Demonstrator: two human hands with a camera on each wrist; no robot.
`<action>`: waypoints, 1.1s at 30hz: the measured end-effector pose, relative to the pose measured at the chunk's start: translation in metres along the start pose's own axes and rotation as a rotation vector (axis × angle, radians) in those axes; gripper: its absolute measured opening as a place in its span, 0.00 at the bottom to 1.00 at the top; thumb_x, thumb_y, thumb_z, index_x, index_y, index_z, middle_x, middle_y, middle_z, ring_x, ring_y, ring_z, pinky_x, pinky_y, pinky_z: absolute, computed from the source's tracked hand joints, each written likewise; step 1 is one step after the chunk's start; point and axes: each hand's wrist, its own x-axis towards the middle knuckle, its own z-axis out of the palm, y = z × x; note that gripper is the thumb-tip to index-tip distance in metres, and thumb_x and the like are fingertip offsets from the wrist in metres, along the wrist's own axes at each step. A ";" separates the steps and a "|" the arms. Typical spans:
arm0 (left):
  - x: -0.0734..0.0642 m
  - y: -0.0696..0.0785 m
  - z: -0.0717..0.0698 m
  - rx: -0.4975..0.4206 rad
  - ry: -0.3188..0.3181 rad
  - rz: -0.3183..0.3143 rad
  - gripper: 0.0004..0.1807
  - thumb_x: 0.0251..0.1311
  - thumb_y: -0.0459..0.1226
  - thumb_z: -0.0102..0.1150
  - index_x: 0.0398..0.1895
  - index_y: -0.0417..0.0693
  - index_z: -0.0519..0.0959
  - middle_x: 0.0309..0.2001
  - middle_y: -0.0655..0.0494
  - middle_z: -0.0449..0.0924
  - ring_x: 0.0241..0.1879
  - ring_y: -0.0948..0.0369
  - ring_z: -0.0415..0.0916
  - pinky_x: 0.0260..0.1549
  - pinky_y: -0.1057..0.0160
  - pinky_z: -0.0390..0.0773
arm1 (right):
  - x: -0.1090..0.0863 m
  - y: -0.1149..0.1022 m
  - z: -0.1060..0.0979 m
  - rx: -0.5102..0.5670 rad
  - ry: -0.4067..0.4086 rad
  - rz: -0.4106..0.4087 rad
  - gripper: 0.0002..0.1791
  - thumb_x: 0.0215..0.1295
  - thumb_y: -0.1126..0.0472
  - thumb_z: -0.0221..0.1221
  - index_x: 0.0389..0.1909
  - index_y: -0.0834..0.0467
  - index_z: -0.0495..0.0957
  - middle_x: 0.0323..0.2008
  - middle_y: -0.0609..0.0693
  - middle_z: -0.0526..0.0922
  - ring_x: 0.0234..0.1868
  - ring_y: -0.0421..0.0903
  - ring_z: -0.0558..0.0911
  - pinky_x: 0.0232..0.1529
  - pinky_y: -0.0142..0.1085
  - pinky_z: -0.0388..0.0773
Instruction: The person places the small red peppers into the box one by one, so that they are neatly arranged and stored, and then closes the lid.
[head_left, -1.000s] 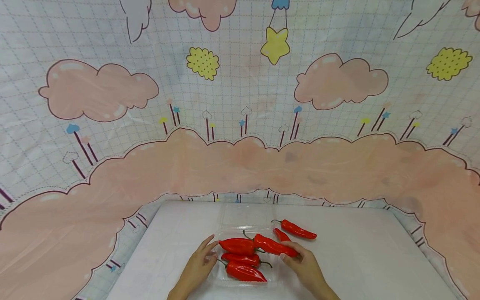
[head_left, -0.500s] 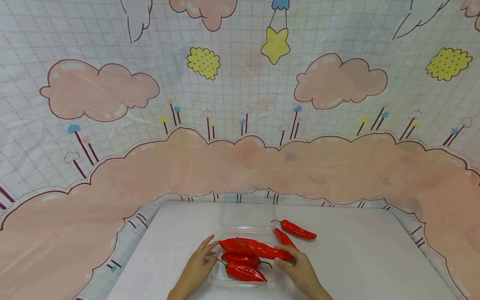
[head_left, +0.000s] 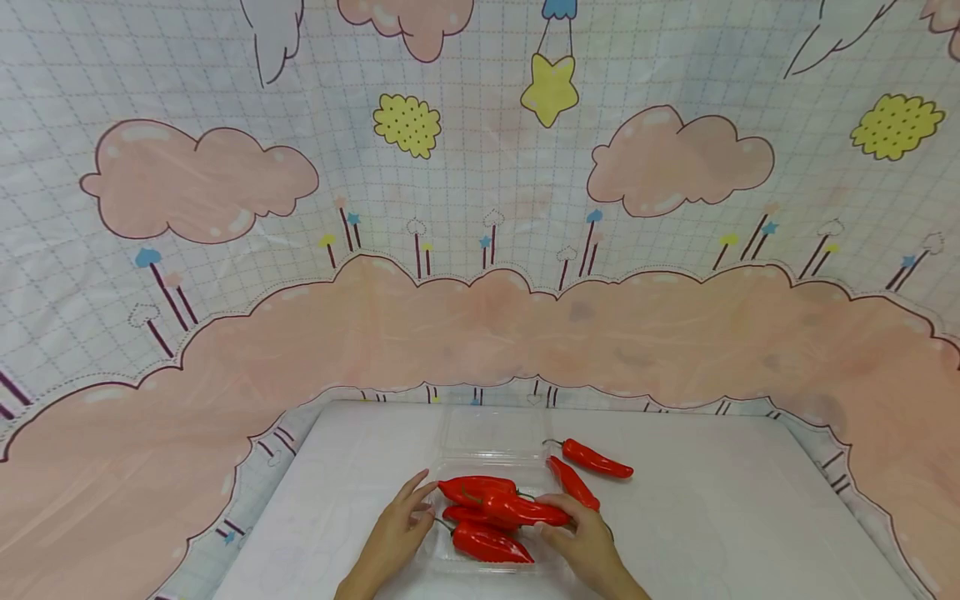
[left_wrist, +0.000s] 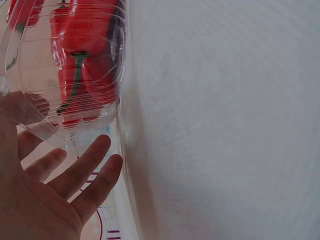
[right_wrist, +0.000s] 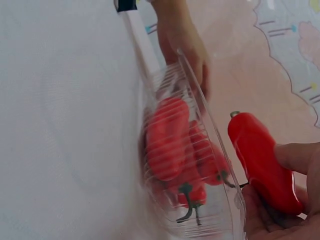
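Cloth (head_left: 480, 325) printed with clouds stands behind the clear box (head_left: 528, 473), and a white table (head_left: 712, 508) spreads beneath it. The box sits with its hinged lid (head_left: 495, 432) folded back on the side away from the person.

Right hand (head_left: 585, 537) is at the box's right edge, thumb and fingers clamped on the wider red pepper (head_left: 517, 510) near its stemless end. Left hand (head_left: 397, 527) stands at the box's left wall, its fingers spread and gripping nothing, fingertips next to the plastic.

What counts most is how the wider red pepper lies: from the grip it reaches leftward over the box, stem end leading, its long axis running across the box and dipping slightly toward the right hand. The right wrist view shows it above the box's rim, with a gap below. Three packed peppers (head_left: 491, 543) show inside the box, also lying roughly crosswise.

Right of the box is a loose pepper (head_left: 572, 483), partly behind the right hand; whether it touches the plastic I cannot tell. Farther out lies a slimmer pepper (head_left: 596, 460), its thin stem (head_left: 553, 442) pointing toward the lid.
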 end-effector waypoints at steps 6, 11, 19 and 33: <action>0.001 0.001 0.001 -0.007 0.004 -0.002 0.23 0.64 0.33 0.57 0.64 0.48 0.75 0.73 0.53 0.64 0.49 0.58 0.83 0.41 0.70 0.81 | 0.003 -0.002 0.006 0.000 -0.018 -0.027 0.30 0.57 0.43 0.67 0.57 0.53 0.78 0.54 0.52 0.82 0.52 0.49 0.79 0.54 0.51 0.81; 0.003 0.001 0.000 0.007 -0.005 -0.003 0.23 0.65 0.34 0.57 0.64 0.47 0.74 0.73 0.52 0.63 0.50 0.57 0.83 0.41 0.70 0.81 | 0.004 -0.005 0.007 -0.020 -0.005 -0.058 0.30 0.56 0.42 0.68 0.57 0.54 0.78 0.55 0.53 0.81 0.53 0.50 0.79 0.55 0.54 0.79; 0.003 0.003 0.001 -0.001 0.006 0.000 0.23 0.64 0.34 0.58 0.64 0.49 0.75 0.72 0.52 0.64 0.49 0.57 0.83 0.40 0.70 0.81 | 0.004 -0.005 0.007 -0.036 0.015 -0.066 0.30 0.56 0.43 0.68 0.56 0.54 0.78 0.55 0.51 0.81 0.53 0.50 0.78 0.55 0.54 0.80; 0.006 0.001 0.002 -0.010 0.016 0.013 0.23 0.63 0.34 0.60 0.63 0.49 0.76 0.71 0.49 0.66 0.48 0.56 0.84 0.40 0.68 0.82 | 0.004 -0.010 0.016 -0.087 -0.034 -0.079 0.24 0.57 0.48 0.69 0.55 0.46 0.79 0.56 0.47 0.78 0.55 0.50 0.76 0.50 0.46 0.84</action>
